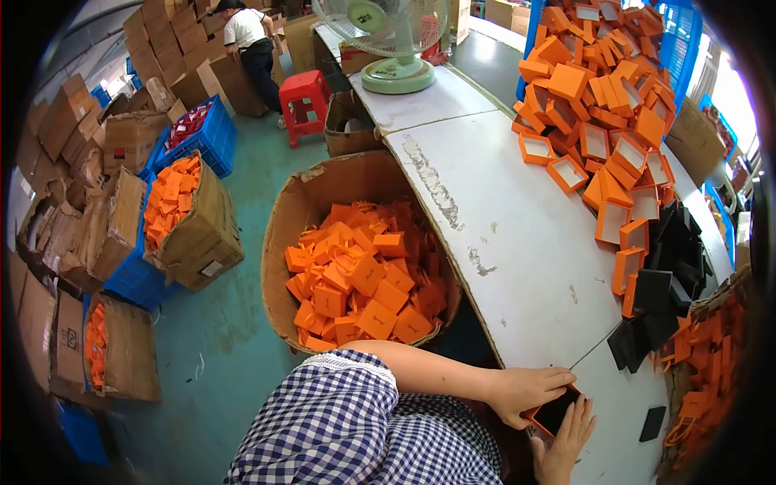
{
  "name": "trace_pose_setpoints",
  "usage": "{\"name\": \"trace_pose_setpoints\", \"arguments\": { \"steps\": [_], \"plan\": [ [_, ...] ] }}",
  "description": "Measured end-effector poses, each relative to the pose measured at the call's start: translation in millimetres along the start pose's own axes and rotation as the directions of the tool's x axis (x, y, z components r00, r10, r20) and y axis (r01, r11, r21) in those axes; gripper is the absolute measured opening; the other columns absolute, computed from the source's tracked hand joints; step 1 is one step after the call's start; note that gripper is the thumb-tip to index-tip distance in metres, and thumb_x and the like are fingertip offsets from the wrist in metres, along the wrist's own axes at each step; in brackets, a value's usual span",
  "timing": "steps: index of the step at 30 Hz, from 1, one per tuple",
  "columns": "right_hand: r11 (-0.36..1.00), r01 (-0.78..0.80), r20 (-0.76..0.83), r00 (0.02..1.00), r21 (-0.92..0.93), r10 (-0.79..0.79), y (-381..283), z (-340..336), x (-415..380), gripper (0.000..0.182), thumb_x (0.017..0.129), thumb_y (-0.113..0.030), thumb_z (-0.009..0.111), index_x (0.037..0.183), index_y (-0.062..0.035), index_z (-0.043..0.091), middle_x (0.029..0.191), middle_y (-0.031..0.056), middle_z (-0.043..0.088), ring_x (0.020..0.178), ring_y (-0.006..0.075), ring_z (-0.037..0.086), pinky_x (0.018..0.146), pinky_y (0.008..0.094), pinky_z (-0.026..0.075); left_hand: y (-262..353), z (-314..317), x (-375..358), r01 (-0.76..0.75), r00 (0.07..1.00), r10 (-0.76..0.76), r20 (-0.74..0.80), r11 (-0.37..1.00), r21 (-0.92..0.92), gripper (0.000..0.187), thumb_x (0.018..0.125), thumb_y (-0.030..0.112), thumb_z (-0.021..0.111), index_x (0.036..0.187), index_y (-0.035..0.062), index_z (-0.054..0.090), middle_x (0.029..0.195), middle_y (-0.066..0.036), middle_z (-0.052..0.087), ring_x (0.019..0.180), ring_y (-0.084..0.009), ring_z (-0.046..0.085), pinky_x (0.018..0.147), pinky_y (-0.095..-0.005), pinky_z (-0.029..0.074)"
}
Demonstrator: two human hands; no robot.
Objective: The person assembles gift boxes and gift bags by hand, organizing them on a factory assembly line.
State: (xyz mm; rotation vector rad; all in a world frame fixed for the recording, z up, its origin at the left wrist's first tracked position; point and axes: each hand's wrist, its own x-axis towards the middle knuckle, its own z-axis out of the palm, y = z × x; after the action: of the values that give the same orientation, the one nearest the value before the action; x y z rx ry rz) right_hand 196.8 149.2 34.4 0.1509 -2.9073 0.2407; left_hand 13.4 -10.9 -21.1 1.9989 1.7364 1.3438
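Note:
A small orange box (532, 414) with a black inside or insert (556, 412) is between my hands at the edge of the white table. My left hand (529, 392) reaches in from the left and grips the box, with its fingers over the far side. On the near side, my right hand (567, 440) holds the box, its fingers lying along the rim and over the black part. Fingers cover much of the box. A loose black pad (651, 423) lies on the table to the right of my hands.
A carton (279, 242) of finished-looking orange boxes stands left of the table (517, 210). Orange box parts (606, 97) spill from a blue crate, beside black inserts (655, 311). Orange pieces (707, 372) fill a right-hand carton. A fan (398, 74), red stool (304, 101) and person (249, 48) are farther back.

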Motion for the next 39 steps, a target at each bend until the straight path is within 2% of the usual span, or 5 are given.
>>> {"name": "trace_pose_setpoints", "arguments": {
  "steps": [18,26,30,34,39],
  "plan": [
    [0.956,0.061,-0.327,0.944,0.288,0.038,9.7,19.8,-22.1,0.048,0.078,-0.019,0.083,0.116,0.0012,0.064,0.127,0.0185,0.058,0.136,0.0402,0.048,0.107,0.0548,0.042,31.2,3.9,19.2,0.069,0.991,-0.112,0.078,0.906,0.418,0.060,0.085,0.028,0.077,0.133,-0.0030,0.060,0.148,-0.022,0.051,0.142,-0.0421,0.042,0.115,-0.0592,0.028],
    [0.893,-0.053,-0.355,0.906,0.447,0.231,23.9,25.3,-31.5,0.075,0.082,-0.019,0.083,0.145,-0.0003,0.047,0.154,0.0220,0.042,0.142,0.0407,0.043,0.115,0.0495,0.040,38.8,-14.8,40.6,0.232,0.969,-0.241,-0.053,0.821,0.521,0.065,0.085,0.018,0.072,0.141,-0.0037,0.050,0.154,-0.026,0.041,0.147,-0.0479,0.032,0.119,-0.0612,0.021],
    [0.915,-0.372,-0.530,0.749,0.160,0.397,129.9,-10.8,-55.5,0.076,0.089,-0.025,0.078,0.148,0.0036,0.040,0.149,0.0252,0.045,0.137,0.0429,0.046,0.114,0.0496,0.037,105.7,-75.2,61.0,0.062,0.998,-0.050,0.042,0.926,-0.372,0.046,0.078,0.010,0.073,0.122,0.0035,0.060,0.137,-0.022,0.057,0.143,-0.0451,0.037,0.117,-0.0566,0.030],
    [0.750,-0.647,-0.733,0.577,-0.141,0.360,281.6,-59.9,-77.3,0.076,0.092,-0.034,0.074,0.147,0.0050,0.039,0.137,0.0268,0.051,0.123,0.0453,0.052,0.105,0.0516,0.044,146.6,-71.9,81.1,-0.430,0.902,0.320,-0.289,0.622,-0.655,0.021,0.093,0.010,0.071,0.112,0.0186,0.074,0.128,-0.019,0.063,0.129,-0.0379,0.050,0.110,-0.0606,0.037],
    [0.531,-0.843,-0.703,0.429,-0.086,0.567,403.9,-85.3,-91.6,0.083,0.091,-0.042,0.074,0.147,0.0065,0.037,0.133,0.0316,0.055,0.120,0.0484,0.055,0.098,0.0537,0.048,149.6,-79.4,91.3,-0.336,0.938,0.289,-0.190,0.632,-0.699,0.015,0.094,0.011,0.071,0.107,0.0186,0.074,0.115,-0.015,0.069,0.125,-0.0351,0.051,0.108,-0.0641,0.040]
  ]
}}
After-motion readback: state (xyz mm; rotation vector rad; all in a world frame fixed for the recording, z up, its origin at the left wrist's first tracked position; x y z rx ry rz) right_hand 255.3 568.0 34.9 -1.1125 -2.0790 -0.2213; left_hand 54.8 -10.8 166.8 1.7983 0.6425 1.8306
